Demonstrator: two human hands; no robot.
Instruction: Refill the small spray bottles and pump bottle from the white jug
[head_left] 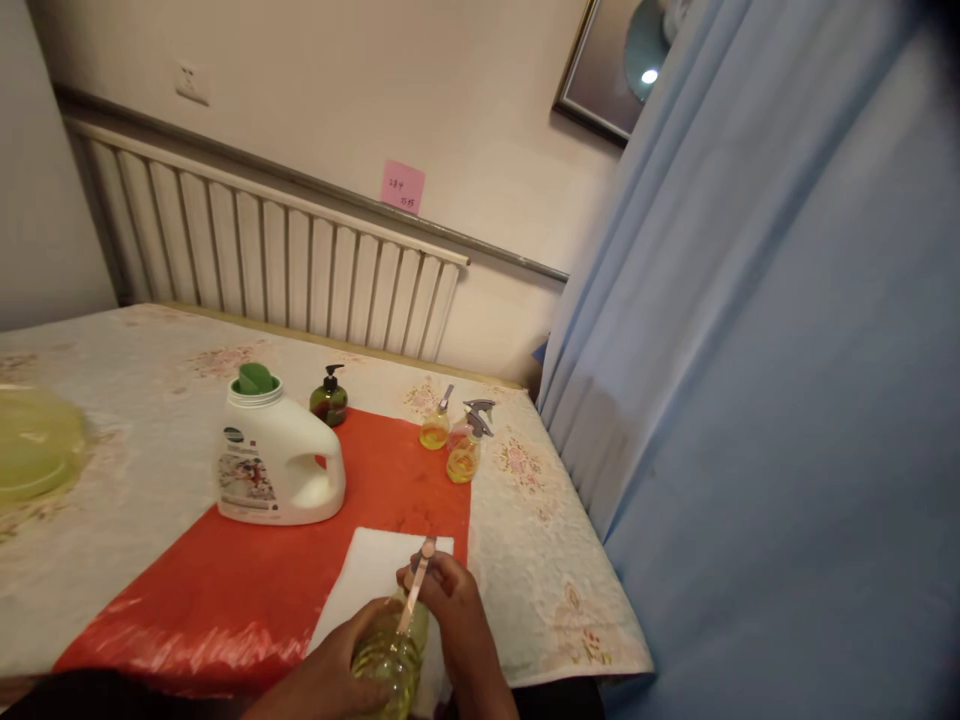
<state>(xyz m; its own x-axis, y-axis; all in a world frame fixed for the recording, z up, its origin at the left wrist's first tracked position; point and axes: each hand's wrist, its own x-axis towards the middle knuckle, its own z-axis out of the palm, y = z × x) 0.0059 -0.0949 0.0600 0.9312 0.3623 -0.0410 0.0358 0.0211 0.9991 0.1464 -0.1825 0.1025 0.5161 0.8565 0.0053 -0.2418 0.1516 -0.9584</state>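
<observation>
Near the bottom centre, my left hand (330,668) is wrapped round the body of a clear yellow-green spray bottle (397,660). My right hand (454,600) closes its fingers on the bottle's spray head (424,560) at the top. Below and behind them lies a white cloth (360,570) on a red plastic sheet (247,590). A large white detergent jug (277,460) with a green cap (255,379) stands on the sheet, to the left of the hands.
Small spray bottles with yellow liquid (463,460) stand at the sheet's back right corner. A dark green pump bottle (329,400) is behind the jug. At far left sits a yellow translucent basin (37,445). A blue curtain (735,380) hangs along the right side.
</observation>
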